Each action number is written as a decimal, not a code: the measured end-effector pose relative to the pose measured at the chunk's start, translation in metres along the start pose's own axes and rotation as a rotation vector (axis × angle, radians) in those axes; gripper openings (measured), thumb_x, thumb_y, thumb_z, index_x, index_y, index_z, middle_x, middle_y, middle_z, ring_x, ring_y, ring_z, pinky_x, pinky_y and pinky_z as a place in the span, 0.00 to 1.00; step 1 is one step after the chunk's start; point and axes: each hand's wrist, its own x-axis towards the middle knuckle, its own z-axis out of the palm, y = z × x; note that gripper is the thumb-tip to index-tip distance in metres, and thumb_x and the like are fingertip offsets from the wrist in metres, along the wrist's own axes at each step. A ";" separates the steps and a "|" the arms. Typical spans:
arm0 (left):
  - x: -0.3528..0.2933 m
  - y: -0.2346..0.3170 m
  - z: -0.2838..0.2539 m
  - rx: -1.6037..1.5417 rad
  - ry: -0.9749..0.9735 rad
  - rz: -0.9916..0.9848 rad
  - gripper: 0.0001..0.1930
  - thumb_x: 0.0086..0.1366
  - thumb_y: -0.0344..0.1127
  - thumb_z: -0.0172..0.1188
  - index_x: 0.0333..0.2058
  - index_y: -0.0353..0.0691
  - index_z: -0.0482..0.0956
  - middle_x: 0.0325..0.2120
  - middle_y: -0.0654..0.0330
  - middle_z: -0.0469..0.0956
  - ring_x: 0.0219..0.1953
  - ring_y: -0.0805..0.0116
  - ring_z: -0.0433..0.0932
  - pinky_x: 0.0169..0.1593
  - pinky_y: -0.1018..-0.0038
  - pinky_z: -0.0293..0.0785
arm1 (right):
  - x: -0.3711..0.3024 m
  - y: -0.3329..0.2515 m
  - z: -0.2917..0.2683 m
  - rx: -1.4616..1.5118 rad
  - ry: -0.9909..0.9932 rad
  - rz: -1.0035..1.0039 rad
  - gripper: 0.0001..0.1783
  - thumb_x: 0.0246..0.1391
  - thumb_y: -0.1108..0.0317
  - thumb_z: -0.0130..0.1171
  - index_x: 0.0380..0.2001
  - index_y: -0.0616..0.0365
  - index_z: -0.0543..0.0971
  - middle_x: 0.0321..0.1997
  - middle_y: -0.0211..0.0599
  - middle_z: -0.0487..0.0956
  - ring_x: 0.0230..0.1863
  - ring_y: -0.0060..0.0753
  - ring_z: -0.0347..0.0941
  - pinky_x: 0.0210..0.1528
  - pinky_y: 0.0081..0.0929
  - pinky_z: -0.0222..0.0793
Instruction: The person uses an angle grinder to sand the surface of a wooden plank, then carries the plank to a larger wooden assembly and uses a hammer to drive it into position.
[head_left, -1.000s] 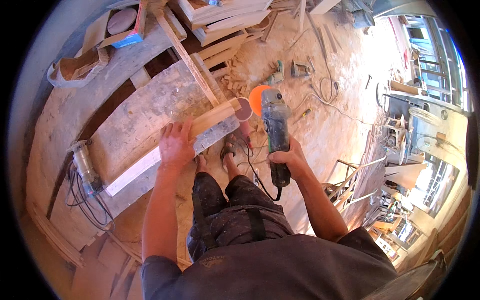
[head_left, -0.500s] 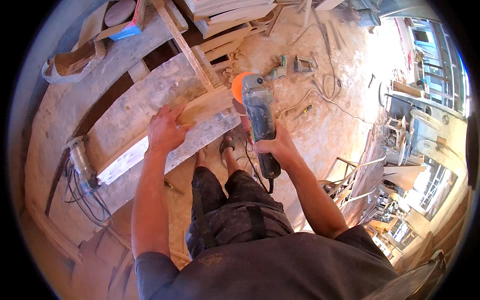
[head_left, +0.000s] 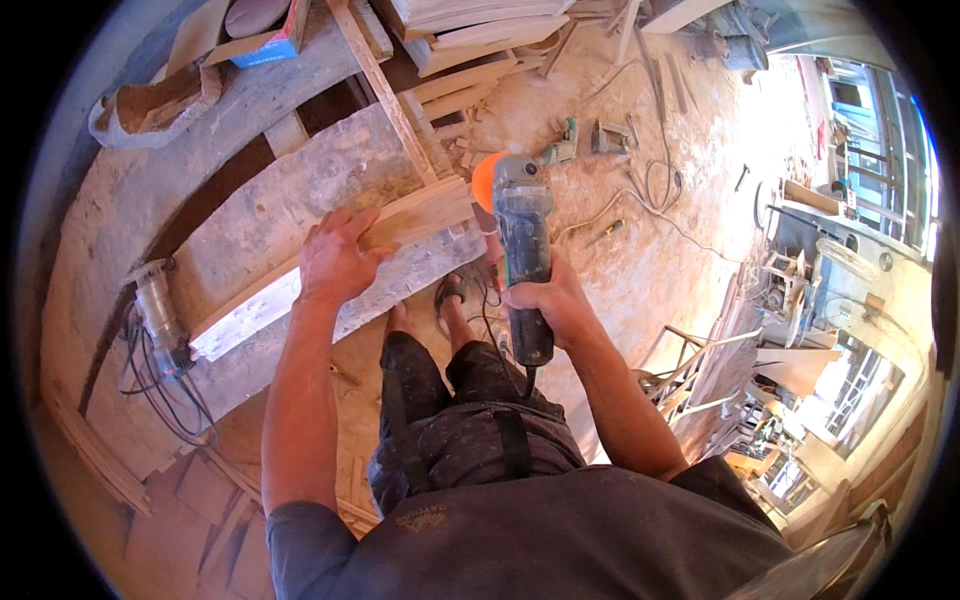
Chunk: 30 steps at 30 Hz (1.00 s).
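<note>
My right hand [head_left: 565, 305] is wrapped round the dark body of an angle grinder [head_left: 524, 225]. The grinder's orange disc [head_left: 487, 182] sits at the far end of a pale wooden board [head_left: 425, 212]; whether it touches the wood, I cannot tell. The board lies lengthwise on a worn, dusty workbench [head_left: 280, 190]. My left hand [head_left: 338, 262] grips the board near its middle, fingers over the top and thumb toward the near side. A cord hangs from the grinder's lower end.
A corded power tool [head_left: 162, 312] lies on the bench at left. A long wooden strip [head_left: 385, 95] meets the board's far end. An open cardboard box [head_left: 268, 48] stands at far left. Power tools [head_left: 565, 142] and a loose cable [head_left: 655, 205] lie on the floor.
The grinder has turned slightly, its rear end swinging a little left and nearer to me. My left hand keeps its place on the board. The whole view has shifted slightly.
</note>
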 end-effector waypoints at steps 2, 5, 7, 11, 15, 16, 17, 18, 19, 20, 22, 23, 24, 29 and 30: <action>0.000 0.000 0.000 0.000 -0.001 -0.002 0.30 0.52 0.44 0.74 0.55 0.49 0.81 0.46 0.57 0.78 0.55 0.55 0.74 0.59 0.61 0.70 | 0.002 0.005 -0.001 -0.021 0.002 -0.021 0.27 0.34 0.74 0.69 0.43 0.63 0.75 0.32 0.33 0.77 0.31 0.28 0.75 0.35 0.30 0.73; 0.000 -0.002 0.002 0.001 0.022 0.013 0.30 0.51 0.44 0.75 0.55 0.48 0.81 0.46 0.57 0.77 0.53 0.55 0.75 0.58 0.61 0.70 | 0.000 0.017 -0.001 -0.114 0.031 -0.056 0.32 0.35 0.75 0.66 0.50 0.62 0.74 0.33 0.36 0.78 0.28 0.31 0.76 0.32 0.31 0.77; -0.001 -0.004 0.004 0.003 0.082 0.051 0.30 0.51 0.43 0.75 0.54 0.47 0.81 0.43 0.56 0.77 0.51 0.53 0.76 0.55 0.59 0.72 | -0.003 0.017 -0.002 -0.087 0.024 -0.038 0.32 0.35 0.75 0.66 0.50 0.62 0.74 0.34 0.36 0.78 0.29 0.31 0.76 0.33 0.31 0.76; 0.000 -0.007 0.005 0.002 0.051 0.033 0.30 0.50 0.43 0.75 0.54 0.46 0.81 0.43 0.55 0.77 0.51 0.53 0.76 0.55 0.60 0.72 | -0.007 0.002 0.007 0.032 0.001 0.005 0.31 0.35 0.75 0.66 0.49 0.62 0.75 0.35 0.36 0.78 0.30 0.31 0.77 0.35 0.31 0.76; 0.001 -0.007 0.006 -0.010 0.052 0.056 0.29 0.50 0.42 0.75 0.53 0.46 0.81 0.43 0.54 0.77 0.50 0.52 0.76 0.55 0.60 0.73 | -0.003 0.000 0.012 0.012 0.033 0.047 0.28 0.35 0.75 0.68 0.45 0.63 0.74 0.33 0.36 0.78 0.30 0.30 0.76 0.34 0.30 0.75; 0.001 -0.007 0.006 -0.013 0.057 0.059 0.29 0.50 0.42 0.75 0.53 0.46 0.82 0.42 0.54 0.77 0.50 0.52 0.76 0.54 0.60 0.73 | -0.003 0.004 0.013 -0.014 0.041 0.028 0.29 0.35 0.75 0.67 0.47 0.63 0.74 0.34 0.36 0.78 0.29 0.31 0.76 0.34 0.31 0.76; 0.002 -0.008 0.006 -0.016 0.037 0.051 0.30 0.51 0.43 0.75 0.54 0.48 0.82 0.43 0.55 0.77 0.51 0.54 0.76 0.56 0.60 0.72 | -0.004 0.007 0.014 -0.039 0.049 0.009 0.30 0.35 0.76 0.67 0.48 0.63 0.74 0.34 0.36 0.78 0.29 0.31 0.76 0.34 0.31 0.76; 0.003 -0.009 0.005 -0.020 0.020 0.041 0.30 0.51 0.43 0.75 0.55 0.49 0.81 0.43 0.56 0.77 0.52 0.55 0.75 0.57 0.61 0.71 | -0.006 0.010 0.012 -0.038 0.045 0.002 0.30 0.35 0.76 0.67 0.48 0.63 0.74 0.34 0.36 0.78 0.29 0.31 0.76 0.34 0.31 0.76; 0.004 -0.010 0.005 -0.025 0.002 0.030 0.30 0.51 0.44 0.75 0.56 0.50 0.81 0.43 0.57 0.77 0.53 0.56 0.74 0.58 0.62 0.70 | -0.009 0.013 0.010 -0.035 0.042 -0.006 0.30 0.35 0.76 0.67 0.48 0.63 0.74 0.34 0.36 0.78 0.30 0.31 0.76 0.34 0.31 0.76; 0.003 -0.009 0.004 -0.028 0.009 0.025 0.30 0.50 0.44 0.75 0.55 0.50 0.82 0.44 0.57 0.76 0.53 0.56 0.74 0.58 0.61 0.70 | -0.013 0.014 0.008 -0.033 0.039 -0.013 0.30 0.35 0.76 0.67 0.48 0.62 0.74 0.34 0.35 0.78 0.30 0.30 0.76 0.35 0.31 0.76; 0.004 -0.007 -0.001 -0.032 0.029 0.020 0.30 0.49 0.43 0.76 0.54 0.50 0.82 0.45 0.57 0.75 0.53 0.56 0.73 0.58 0.60 0.70 | -0.022 0.014 0.007 -0.040 0.066 0.001 0.31 0.34 0.75 0.68 0.48 0.62 0.74 0.35 0.34 0.77 0.33 0.30 0.76 0.38 0.30 0.75; 0.005 -0.007 -0.002 -0.018 0.032 0.044 0.32 0.48 0.42 0.76 0.55 0.49 0.81 0.46 0.57 0.74 0.54 0.55 0.72 0.58 0.60 0.70 | -0.025 0.013 0.006 -0.043 0.080 0.008 0.31 0.33 0.74 0.69 0.48 0.63 0.74 0.35 0.33 0.77 0.34 0.29 0.75 0.40 0.29 0.74; 0.005 -0.007 -0.003 -0.001 0.031 0.067 0.33 0.47 0.42 0.77 0.55 0.48 0.80 0.47 0.57 0.74 0.54 0.54 0.71 0.58 0.60 0.69 | -0.025 0.016 0.003 -0.031 0.086 -0.006 0.32 0.33 0.74 0.69 0.48 0.62 0.74 0.36 0.33 0.77 0.34 0.29 0.75 0.40 0.29 0.74; -0.003 -0.001 0.000 0.095 0.071 0.183 0.40 0.46 0.36 0.77 0.60 0.43 0.73 0.49 0.54 0.72 0.57 0.51 0.69 0.60 0.59 0.68 | -0.015 0.032 -0.018 -0.074 0.071 -0.072 0.32 0.33 0.72 0.69 0.48 0.62 0.74 0.37 0.32 0.76 0.36 0.28 0.74 0.42 0.29 0.73; -0.002 -0.004 0.005 0.088 0.071 0.175 0.40 0.47 0.35 0.77 0.61 0.42 0.71 0.50 0.53 0.72 0.57 0.50 0.69 0.61 0.59 0.67 | -0.011 0.033 -0.021 -0.101 0.057 -0.083 0.33 0.33 0.71 0.69 0.49 0.62 0.74 0.37 0.32 0.76 0.37 0.28 0.74 0.43 0.29 0.73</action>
